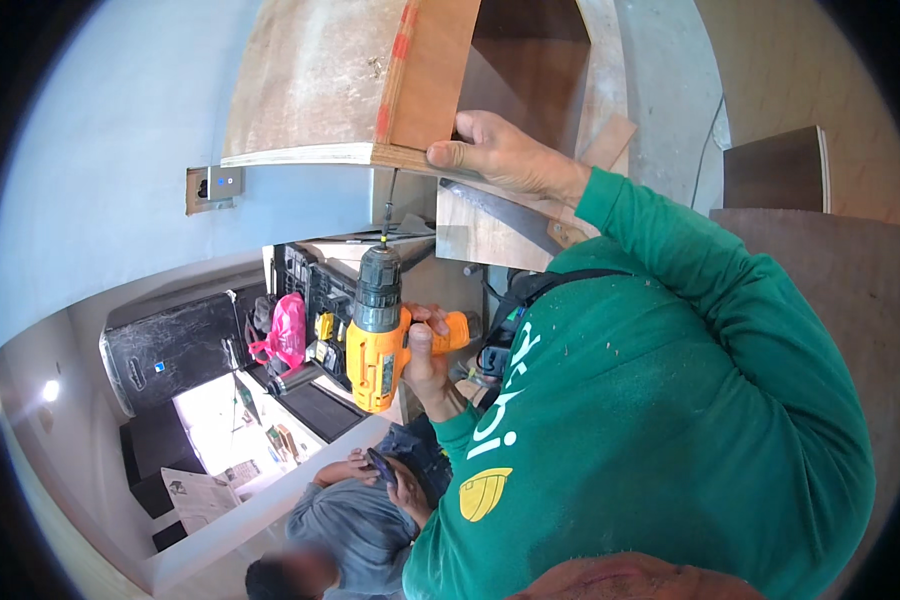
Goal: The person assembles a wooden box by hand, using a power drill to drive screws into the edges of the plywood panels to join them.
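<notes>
In my left hand (430,350) is a yellow-and-black cordless drill (375,365), its grip wrapped by my fingers. A long thin bit (390,205) stands in the chuck, its tip reaching the edge of a plywood box (310,85) right by the corner. Whether the tip has entered the wood, I cannot tell. My right hand (510,155) is closed around the same box's edge beside that corner, thumb on the outer side and fingers partly hidden behind the panel. The box has a pale face, a brown side panel with red marks and a dark opening.
A saw-like dark blade (500,212) lies by a loose board (470,240) near my chest. Another person in grey (355,525) holds a phone (380,465) at lower left. A pink bag (288,330) and black tool cases (295,265) are behind the drill. A wall socket (218,184) sits at left.
</notes>
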The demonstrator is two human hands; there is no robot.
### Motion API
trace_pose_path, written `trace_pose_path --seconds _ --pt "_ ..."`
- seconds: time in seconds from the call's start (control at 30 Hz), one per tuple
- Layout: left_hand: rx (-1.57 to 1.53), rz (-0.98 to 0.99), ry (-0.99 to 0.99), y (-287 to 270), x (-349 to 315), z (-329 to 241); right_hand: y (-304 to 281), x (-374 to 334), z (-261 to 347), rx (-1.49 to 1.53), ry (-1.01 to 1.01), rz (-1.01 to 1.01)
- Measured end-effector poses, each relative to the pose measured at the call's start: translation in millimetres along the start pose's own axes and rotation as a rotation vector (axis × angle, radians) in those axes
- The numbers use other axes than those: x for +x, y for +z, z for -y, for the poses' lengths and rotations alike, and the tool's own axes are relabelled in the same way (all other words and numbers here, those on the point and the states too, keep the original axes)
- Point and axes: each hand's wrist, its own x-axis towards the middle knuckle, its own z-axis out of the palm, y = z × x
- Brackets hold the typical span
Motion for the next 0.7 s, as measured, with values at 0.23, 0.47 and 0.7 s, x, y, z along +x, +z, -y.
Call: trace_pose_path --seconds 0.23,0.47,0.7 --pt "-0.003 -0.022 -0.006 7.1 0.8 -4.1 1.3 -2.7 6.5 -0.029 0.011 0.024" --pt "-0.009 -0.034 -0.009 10.6 1.8 -5.0 0.1 -4.2 6.7 -0.043 0.028 0.042" --pt "-0.041 0.012 0.025 5.6 2.3 0.5 2.1 -4.1 6.9 -0.068 0.011 0.018"
